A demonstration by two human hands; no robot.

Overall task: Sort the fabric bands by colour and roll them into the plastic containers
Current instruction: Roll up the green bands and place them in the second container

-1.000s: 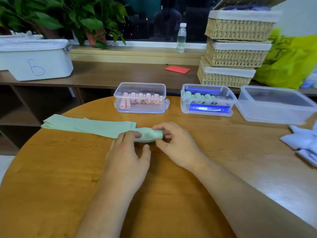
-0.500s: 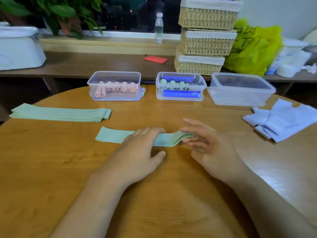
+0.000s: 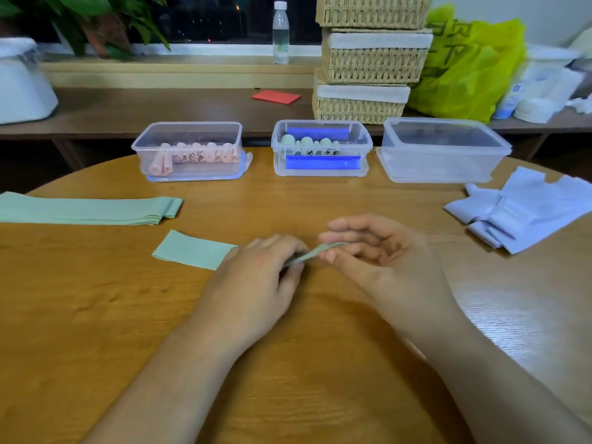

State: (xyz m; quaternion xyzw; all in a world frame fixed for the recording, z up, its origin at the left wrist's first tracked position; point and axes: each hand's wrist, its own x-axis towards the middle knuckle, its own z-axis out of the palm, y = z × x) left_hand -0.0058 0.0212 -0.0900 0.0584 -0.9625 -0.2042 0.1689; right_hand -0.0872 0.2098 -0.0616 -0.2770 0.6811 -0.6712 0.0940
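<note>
One green fabric band (image 3: pixel 195 249) lies flat on the round wooden table (image 3: pixel 96 315), its right end lifted. My left hand (image 3: pixel 256 280) covers the band's middle and pinches it. My right hand (image 3: pixel 381 261) pinches the raised end between thumb and fingers. A stack of green bands (image 3: pixel 86 209) lies at the left. Pale lilac bands (image 3: pixel 525 209) are heaped at the right. Three clear containers stand at the back: one with pink rolls (image 3: pixel 190 152), one with green rolls (image 3: pixel 322 147), one without rolls (image 3: pixel 442 149).
Behind the table runs a low wooden shelf (image 3: pixel 160 107) with stacked wicker baskets (image 3: pixel 368 62), a water bottle (image 3: pixel 281 33), a red card (image 3: pixel 276 97), a yellow-green bag (image 3: pixel 467 65), a white bin (image 3: pixel 22 81) and plants.
The green band was drawn off the stack toward the table's middle and lies apart from it. Both hands shifted right with it, and its right end now lifts off the table.
</note>
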